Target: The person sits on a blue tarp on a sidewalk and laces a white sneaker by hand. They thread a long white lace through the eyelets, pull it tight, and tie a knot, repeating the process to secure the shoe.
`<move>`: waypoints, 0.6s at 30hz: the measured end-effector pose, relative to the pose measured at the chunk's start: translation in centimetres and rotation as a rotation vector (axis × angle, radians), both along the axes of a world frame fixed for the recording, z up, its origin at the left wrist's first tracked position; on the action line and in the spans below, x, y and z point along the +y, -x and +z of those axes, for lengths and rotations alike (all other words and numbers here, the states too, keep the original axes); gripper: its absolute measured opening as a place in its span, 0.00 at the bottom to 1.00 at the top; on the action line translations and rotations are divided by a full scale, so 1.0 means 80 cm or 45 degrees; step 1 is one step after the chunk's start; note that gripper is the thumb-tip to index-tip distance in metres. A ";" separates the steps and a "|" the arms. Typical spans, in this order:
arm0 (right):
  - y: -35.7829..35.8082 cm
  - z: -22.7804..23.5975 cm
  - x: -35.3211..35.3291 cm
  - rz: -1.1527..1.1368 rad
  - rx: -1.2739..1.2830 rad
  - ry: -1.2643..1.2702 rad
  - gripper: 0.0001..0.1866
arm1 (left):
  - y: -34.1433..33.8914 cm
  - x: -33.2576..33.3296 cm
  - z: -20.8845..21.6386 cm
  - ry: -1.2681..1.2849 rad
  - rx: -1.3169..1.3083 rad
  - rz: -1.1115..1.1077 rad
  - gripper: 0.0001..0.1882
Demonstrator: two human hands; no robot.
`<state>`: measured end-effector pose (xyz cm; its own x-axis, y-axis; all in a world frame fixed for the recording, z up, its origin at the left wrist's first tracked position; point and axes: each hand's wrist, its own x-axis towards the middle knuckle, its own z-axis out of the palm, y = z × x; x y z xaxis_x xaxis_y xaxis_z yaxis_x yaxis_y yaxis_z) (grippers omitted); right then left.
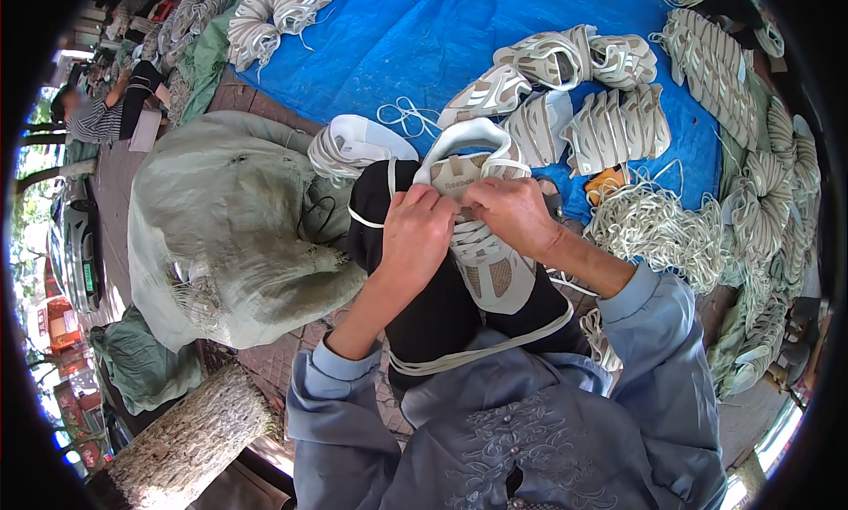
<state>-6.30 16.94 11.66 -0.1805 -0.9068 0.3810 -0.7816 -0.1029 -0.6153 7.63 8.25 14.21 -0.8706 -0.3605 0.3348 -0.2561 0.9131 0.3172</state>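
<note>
A beige and white sneaker upper (501, 285) lies across my black-clad knees, its padded collar pointing away from me. White laces (477, 240) cross its front below the tongue (455, 174). My left hand (419, 232) is closed at the left eyelet edge, fingers bent in a pinch. Opposite it, my right hand (514, 213) pinches at the right side of the lacing, just under the tongue. The fingertips nearly meet; whether a lace end is between them is hidden. A white cord (486, 353) loops over my thighs.
Several similar uppers (543, 55) lie in stacks on a blue tarp (397, 33) ahead. A tangled heap of white laces (658, 232) sits at the right. A big pale green sack (221, 219) stands left, near a log (194, 435). Another person (102, 113) sits far left.
</note>
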 end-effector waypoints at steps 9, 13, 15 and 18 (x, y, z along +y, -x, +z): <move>0.008 0.007 0.003 0.035 -0.088 -0.082 0.06 | 0.006 0.013 -0.001 0.168 -0.065 0.118 0.07; 0.004 0.005 0.005 0.077 -0.141 -0.078 0.07 | 0.004 0.009 0.001 0.155 -0.120 -0.008 0.04; 0.008 0.002 0.002 0.119 -0.144 -0.084 0.07 | 0.006 0.003 0.006 0.064 -0.187 -0.048 0.04; 0.009 0.003 0.003 0.081 -0.080 -0.088 0.07 | 0.010 0.006 0.004 0.122 -0.167 -0.008 0.04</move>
<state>-7.02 17.21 11.87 -0.1434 -0.9408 0.3070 -0.7343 -0.1069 -0.6704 6.84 8.76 14.55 -0.9112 -0.3270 0.2508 -0.2839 0.9392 0.1931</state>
